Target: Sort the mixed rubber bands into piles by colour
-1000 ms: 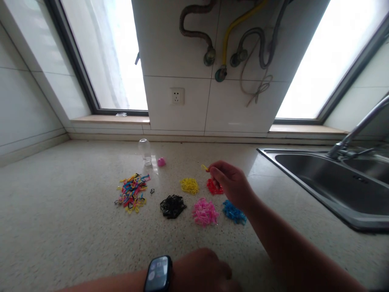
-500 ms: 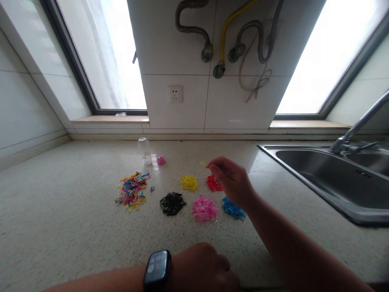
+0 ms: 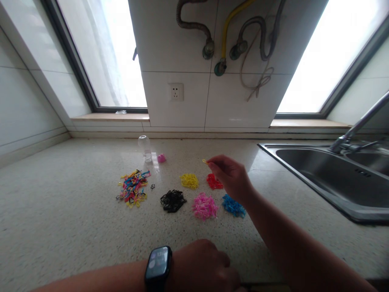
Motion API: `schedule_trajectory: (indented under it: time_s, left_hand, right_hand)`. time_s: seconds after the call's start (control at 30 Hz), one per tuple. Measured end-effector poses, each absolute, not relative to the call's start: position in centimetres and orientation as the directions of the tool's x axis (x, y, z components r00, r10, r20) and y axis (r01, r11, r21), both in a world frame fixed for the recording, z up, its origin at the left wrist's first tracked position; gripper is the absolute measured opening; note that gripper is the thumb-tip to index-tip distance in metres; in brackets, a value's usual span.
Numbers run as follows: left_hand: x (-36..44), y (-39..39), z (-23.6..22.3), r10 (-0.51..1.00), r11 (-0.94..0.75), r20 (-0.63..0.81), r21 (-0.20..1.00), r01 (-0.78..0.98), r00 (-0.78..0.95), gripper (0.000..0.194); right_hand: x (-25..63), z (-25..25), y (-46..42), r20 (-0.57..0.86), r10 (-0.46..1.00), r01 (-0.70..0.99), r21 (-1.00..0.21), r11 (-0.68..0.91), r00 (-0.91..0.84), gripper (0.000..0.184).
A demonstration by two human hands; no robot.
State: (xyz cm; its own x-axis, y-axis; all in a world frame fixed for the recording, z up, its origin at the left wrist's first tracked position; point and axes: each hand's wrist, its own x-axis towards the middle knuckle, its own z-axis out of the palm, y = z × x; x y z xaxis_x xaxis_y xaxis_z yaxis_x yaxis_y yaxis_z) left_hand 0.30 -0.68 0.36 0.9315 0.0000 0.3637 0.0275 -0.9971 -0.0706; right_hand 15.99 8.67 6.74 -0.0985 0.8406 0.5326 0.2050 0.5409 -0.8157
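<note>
Between thumb and fingertips, my right hand (image 3: 230,176) pinches a small yellow rubber band (image 3: 205,162), held up just behind the pile of red rubber bands (image 3: 214,181). Close by lies the yellow pile (image 3: 189,181). Nearer to me are black bands (image 3: 173,201), pink bands (image 3: 204,206) and blue bands (image 3: 233,205), the blue ones partly behind my right wrist. A mixed-colour pile (image 3: 133,188) spreads on the left, with one loose black band (image 3: 152,186) beside it. My left hand (image 3: 203,267), below a wristwatch, rests at the counter's front with fingers curled; its palm is hidden.
Behind the mixed pile stands a clear bottle (image 3: 144,149), with a pink cap (image 3: 161,158) to its right. A steel sink (image 3: 322,178) with a faucet (image 3: 349,140) is set into the speckled counter (image 3: 75,227) at right. Hoses and a socket (image 3: 176,92) are on the tiled wall.
The right hand stays above the red pile, and the pinched yellow band has turned slightly and shows more clearly as a loop. The view has shifted a little; the left hand stays put.
</note>
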Motion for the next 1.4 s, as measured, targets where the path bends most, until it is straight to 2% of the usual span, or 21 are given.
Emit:
schedule_trajectory:
  time_s: [0.37, 0.9, 1.17, 1.4]
  left_hand:
    - [0.13, -0.59, 0.84, 0.01, -0.997, 0.308, -0.071, 0.033, 0.951, 0.016]
    - [0.22, -0.69, 0.37, 0.004, -0.997, 0.338, -0.071, 0.03, 0.941, 0.016]
    - [0.29, -0.6, 0.48, 0.015, -0.997, 0.33, -0.062, 0.037, 0.944, 0.02]
    - [0.32, -0.62, 0.95, 0.002, -0.998, 0.355, -0.065, 0.027, 0.935, 0.017]
  right_hand:
    - [15.72, 7.12, 8.08, 0.583, 0.807, 0.211, -0.78, 0.589, -0.099, 0.013]
    - [15.75, 7.3, 8.0, 0.615, 0.781, 0.227, -0.749, 0.622, -0.112, 0.008]
    - [15.86, 7.21, 8.07, 0.595, 0.798, 0.209, -0.772, 0.601, -0.097, 0.009]
    - [15.74, 7.33, 7.97, 0.511, 0.855, 0.108, -0.849, 0.518, -0.082, 0.017]
